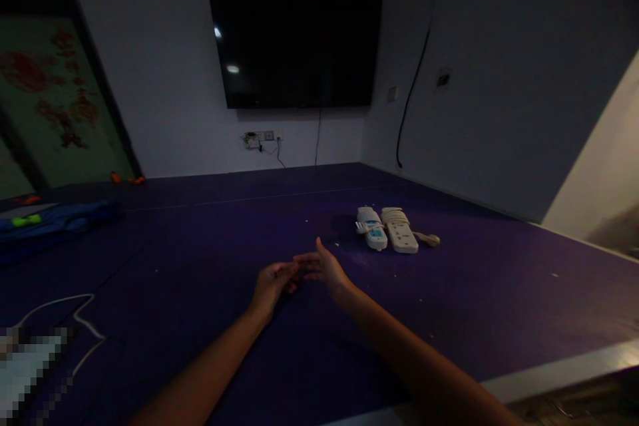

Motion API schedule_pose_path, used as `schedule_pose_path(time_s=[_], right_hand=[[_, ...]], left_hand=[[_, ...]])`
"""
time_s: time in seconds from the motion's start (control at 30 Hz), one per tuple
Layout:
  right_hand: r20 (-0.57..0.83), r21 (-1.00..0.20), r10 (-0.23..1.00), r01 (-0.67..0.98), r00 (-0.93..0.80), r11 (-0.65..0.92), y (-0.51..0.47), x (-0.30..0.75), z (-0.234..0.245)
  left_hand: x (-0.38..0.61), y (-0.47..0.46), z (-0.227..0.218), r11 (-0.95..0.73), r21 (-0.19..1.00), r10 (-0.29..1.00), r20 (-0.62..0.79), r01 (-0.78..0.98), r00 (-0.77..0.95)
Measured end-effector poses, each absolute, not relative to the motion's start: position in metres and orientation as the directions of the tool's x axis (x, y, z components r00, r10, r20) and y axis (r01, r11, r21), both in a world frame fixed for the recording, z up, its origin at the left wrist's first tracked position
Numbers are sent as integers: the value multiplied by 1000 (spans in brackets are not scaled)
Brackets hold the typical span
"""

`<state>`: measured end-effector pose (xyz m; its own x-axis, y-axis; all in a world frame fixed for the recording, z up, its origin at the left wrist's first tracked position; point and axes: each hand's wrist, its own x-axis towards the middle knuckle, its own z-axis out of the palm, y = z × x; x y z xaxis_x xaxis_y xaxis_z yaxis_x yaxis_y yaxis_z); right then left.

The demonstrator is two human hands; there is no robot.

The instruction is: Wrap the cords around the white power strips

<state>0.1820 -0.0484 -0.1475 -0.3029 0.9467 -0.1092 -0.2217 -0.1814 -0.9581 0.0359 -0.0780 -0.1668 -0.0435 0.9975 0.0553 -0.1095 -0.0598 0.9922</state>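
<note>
My left hand is over the purple surface near the middle of the head view, its fingers loosely curled and apart, with nothing visible in them. Facing it, my right hand has its thumb raised and fingers stretched toward the left one; the fingertips meet or overlap there. Beyond my right hand lie two power strips side by side. One is a white and blue power strip with its cord wound round it and its plug at the left. The other is a cream power strip, its cord coiled at the far end and its plug out to the right.
The purple surface runs back to a wall with a television. Dark blue cloth lies at the left, with a white cable nearer. A black cable hangs down the right wall. A pale edge borders the front right.
</note>
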Motion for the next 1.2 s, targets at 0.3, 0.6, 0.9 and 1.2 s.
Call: schedule_pose_path(time_s=[0.3,0.6,0.9,1.2], right_hand=[[-82,-966,942,-206,-325,-155,-48,183,-146],[-143,-956,916,-188,-374,-226,-52,182,-142],[-108,-950,926,-236,-361,-203,-47,184,-145],[-128,-957,944,-213,-303,-199,-47,184,-146]], left_hand=[[37,-77,-167,-42,998,998,39,-57,-43],[35,-76,-169,-76,997,997,76,25,-4],[37,-79,-166,-59,998,998,58,-20,-13],[34,-77,-169,-78,996,997,78,-37,1]])
